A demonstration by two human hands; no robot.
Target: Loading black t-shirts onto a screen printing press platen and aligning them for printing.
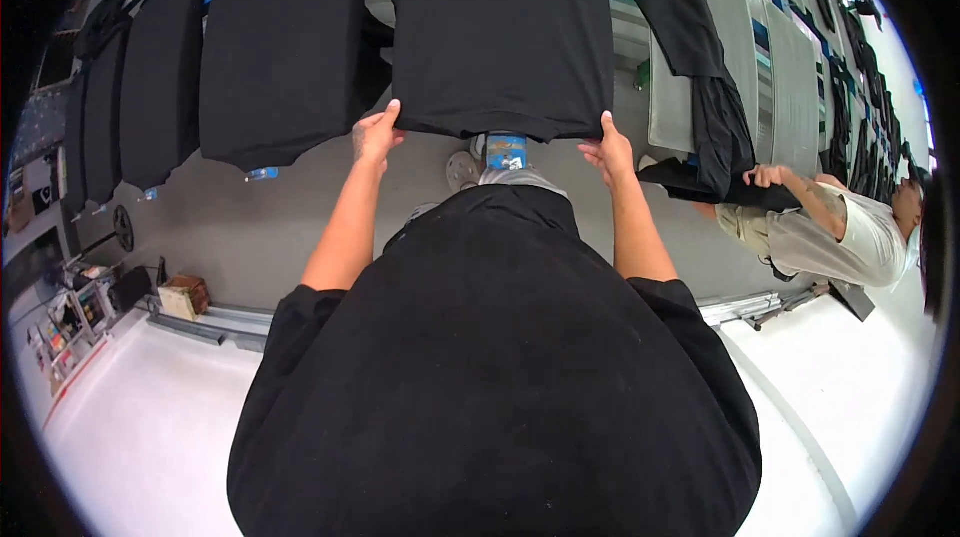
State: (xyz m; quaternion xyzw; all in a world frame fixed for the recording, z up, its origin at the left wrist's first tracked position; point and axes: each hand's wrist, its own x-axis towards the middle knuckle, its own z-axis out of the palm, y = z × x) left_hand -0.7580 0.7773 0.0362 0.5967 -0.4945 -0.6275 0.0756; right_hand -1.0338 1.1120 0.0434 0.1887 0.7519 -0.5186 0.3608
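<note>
A black garment [500, 37] lies stretched over a board in front of me, its near edge slightly wavy. My left hand [376, 137] grips its near left corner with thumb and fingers. My right hand [610, 149] grips the near right corner. A blue board end [506, 151] shows below the cloth, between my hands. More boards covered in black cloth [275, 47] line up to my left.
At right, a co-worker [830, 237] handles loose black cloth [710, 97] at a bare grey board [790, 77]. My shoe [462, 169] shows below. Metal rails [200, 332] and a small box [183, 297] lie at lower left.
</note>
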